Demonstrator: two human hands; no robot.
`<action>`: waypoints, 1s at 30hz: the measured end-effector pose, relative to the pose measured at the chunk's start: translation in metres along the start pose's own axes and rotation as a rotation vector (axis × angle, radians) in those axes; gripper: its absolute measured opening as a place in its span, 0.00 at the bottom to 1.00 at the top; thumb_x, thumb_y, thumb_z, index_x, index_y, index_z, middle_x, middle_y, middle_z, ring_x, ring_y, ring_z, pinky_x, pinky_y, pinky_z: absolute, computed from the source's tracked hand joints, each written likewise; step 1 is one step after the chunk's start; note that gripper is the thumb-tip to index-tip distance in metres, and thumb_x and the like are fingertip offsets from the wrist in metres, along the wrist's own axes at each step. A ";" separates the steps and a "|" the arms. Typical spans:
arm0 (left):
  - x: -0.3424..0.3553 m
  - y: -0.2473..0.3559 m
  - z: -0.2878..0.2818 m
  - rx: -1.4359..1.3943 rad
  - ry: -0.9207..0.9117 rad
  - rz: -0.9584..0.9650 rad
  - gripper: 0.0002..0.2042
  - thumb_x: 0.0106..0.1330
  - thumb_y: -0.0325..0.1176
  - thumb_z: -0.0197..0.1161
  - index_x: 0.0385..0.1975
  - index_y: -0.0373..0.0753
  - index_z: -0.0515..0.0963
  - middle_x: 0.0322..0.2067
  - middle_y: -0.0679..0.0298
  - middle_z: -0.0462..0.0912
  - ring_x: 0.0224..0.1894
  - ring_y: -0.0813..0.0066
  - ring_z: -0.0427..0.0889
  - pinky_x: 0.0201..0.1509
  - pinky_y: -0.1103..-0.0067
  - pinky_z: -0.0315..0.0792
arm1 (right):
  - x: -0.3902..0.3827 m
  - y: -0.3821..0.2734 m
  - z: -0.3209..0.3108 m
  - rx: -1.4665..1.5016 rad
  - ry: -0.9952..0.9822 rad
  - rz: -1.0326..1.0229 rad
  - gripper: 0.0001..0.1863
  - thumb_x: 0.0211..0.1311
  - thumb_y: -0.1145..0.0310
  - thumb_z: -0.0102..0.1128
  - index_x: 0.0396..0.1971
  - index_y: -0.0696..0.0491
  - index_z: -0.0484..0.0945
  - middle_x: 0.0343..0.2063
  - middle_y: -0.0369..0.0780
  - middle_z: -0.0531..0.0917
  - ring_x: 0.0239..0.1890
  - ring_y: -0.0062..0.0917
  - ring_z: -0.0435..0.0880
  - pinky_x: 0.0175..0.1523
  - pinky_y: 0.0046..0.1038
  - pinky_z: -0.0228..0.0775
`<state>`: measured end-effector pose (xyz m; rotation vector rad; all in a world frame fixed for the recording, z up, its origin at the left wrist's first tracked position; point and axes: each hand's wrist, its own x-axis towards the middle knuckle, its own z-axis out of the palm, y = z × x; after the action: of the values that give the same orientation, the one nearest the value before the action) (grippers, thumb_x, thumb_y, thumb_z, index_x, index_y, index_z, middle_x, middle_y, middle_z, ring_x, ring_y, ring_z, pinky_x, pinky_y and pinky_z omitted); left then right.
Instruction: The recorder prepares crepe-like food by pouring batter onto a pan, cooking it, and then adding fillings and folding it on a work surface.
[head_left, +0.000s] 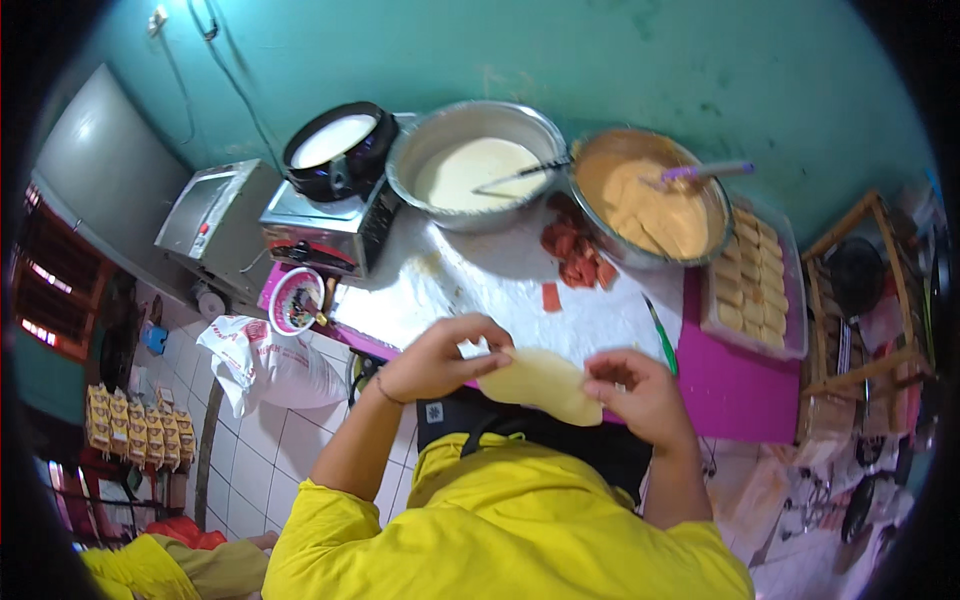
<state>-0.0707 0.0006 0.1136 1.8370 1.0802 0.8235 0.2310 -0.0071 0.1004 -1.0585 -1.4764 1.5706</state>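
Observation:
I hold a thin, pale yellow round sheet [535,385] over the front edge of the worktable. My left hand [445,355] pinches its left edge between thumb and fingers, while my right hand [635,390] grips the right edge. Just beyond lies a white sheet [440,300] covering part of the pink tabletop [740,400]. Reddish slices [580,260] are piled on it, with a green-handled utensil [662,335] near my right hand. Behind are a metal bowl of cream batter [465,175] with a black utensil and a bowl of orange filling [660,220] with a purple-handled utensil.
A burner [320,240] carries a black pan [360,160]. A small bowl [300,305] sits left; a tray of rolls [750,285] right. A white sack [280,370] stands on the floor. A wooden rack [850,380] is at right. Another person's legs [190,570] show lower left.

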 end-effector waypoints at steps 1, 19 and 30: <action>0.000 0.008 -0.002 0.031 0.043 0.004 0.06 0.65 0.28 0.70 0.38 0.35 0.82 0.35 0.65 0.85 0.39 0.76 0.81 0.47 0.78 0.74 | 0.006 -0.004 -0.003 -0.124 0.019 -0.073 0.15 0.62 0.76 0.69 0.48 0.58 0.82 0.38 0.38 0.87 0.43 0.20 0.85 0.51 0.24 0.76; 0.016 -0.041 0.045 0.326 -0.098 0.238 0.06 0.58 0.26 0.69 0.35 0.38 0.84 0.37 0.59 0.86 0.42 0.57 0.83 0.50 0.66 0.74 | -0.018 0.048 -0.026 -0.779 -0.112 -0.280 0.11 0.62 0.70 0.63 0.43 0.54 0.84 0.39 0.44 0.86 0.46 0.40 0.84 0.56 0.38 0.72; 0.109 -0.082 0.080 0.965 0.242 -0.069 0.17 0.64 0.49 0.63 0.32 0.39 0.84 0.36 0.58 0.85 0.45 0.56 0.81 0.50 0.63 0.74 | -0.037 0.038 -0.054 -0.908 0.504 0.065 0.11 0.61 0.68 0.64 0.42 0.55 0.83 0.36 0.44 0.84 0.43 0.42 0.83 0.49 0.39 0.75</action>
<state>0.0124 0.0964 0.0193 2.4778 1.9064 0.5064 0.2965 -0.0224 0.0657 -1.8415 -1.7985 0.5238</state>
